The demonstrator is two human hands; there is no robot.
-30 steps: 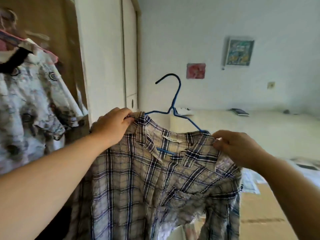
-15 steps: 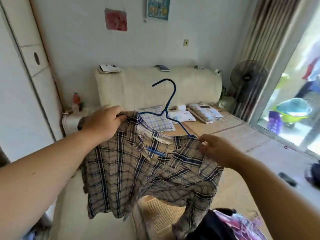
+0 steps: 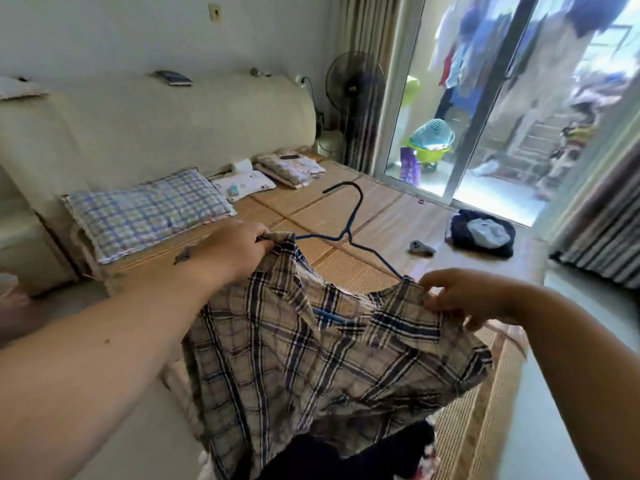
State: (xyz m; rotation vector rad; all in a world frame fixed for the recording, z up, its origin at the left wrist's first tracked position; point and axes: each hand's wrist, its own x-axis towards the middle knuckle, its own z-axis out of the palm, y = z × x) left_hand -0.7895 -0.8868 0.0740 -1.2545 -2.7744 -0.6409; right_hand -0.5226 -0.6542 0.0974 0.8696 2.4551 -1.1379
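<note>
A beige and navy plaid shirt (image 3: 311, 368) hangs on a blue wire hanger (image 3: 349, 220), held out over the bed. My left hand (image 3: 232, 247) grips the shirt's left shoulder at the hanger's end. My right hand (image 3: 464, 296) pinches the right shoulder near the collar. The hanger's hook sticks up and away from me. The shirt's lower part drapes down over dark clothing (image 3: 332, 455) at the bottom of the view.
A bed with a bamboo mat (image 3: 381, 216) lies ahead, with a checked pillow (image 3: 149, 209), folded clothes (image 3: 291, 164) and a dark garment pile (image 3: 483, 232) on it. A standing fan (image 3: 353, 84) and a glass sliding door (image 3: 485, 98) are at the right.
My view has swung right from the wardrobe to the bed and the glass door. The shirt on its hanger came along, lower and flatter over the mat, both hands keeping their grip.
</note>
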